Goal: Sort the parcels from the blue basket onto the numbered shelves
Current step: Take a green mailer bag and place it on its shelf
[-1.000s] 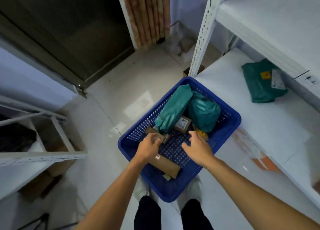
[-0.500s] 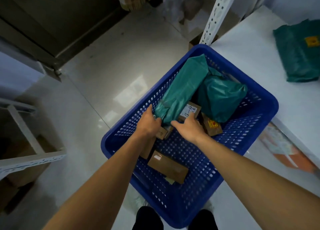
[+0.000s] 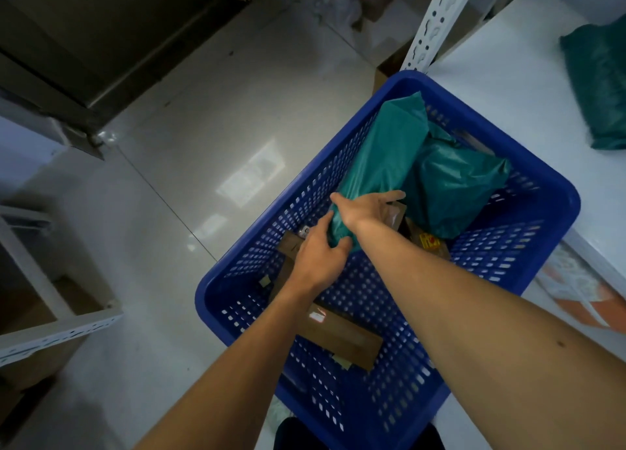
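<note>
The blue basket [image 3: 216, 280] stands on the floor below me. A long green parcel [image 3: 382, 158] leans along its left wall, beside a rounder green parcel [image 3: 457, 192]. My left hand [image 3: 318, 256] pinches the long parcel's lower end between thumb and fingers. My right hand [image 3: 366, 209] lies palm down across that same end, fingers spread over a small brown box [image 3: 394, 217]. A flat brown box [image 3: 342, 337] rests on the basket floor. Another brown box [image 3: 288, 246] lies under my left hand. A box with a yellow sticker [image 3: 428, 243] sits under the rounder parcel.
A white shelf [image 3: 508, 93] runs along the right with a green parcel [image 3: 603, 87] on it; its perforated post [image 3: 430, 26] touches the basket's far corner. An orange-and-white package [image 3: 582, 297] lies under that shelf. A second white rack [image 3: 50, 334] stands at the left. Tiled floor lies between.
The view has closed in on the basket. My right hand slid from the small labelled box onto the long green parcel's end. My left hand took hold of that end.
</note>
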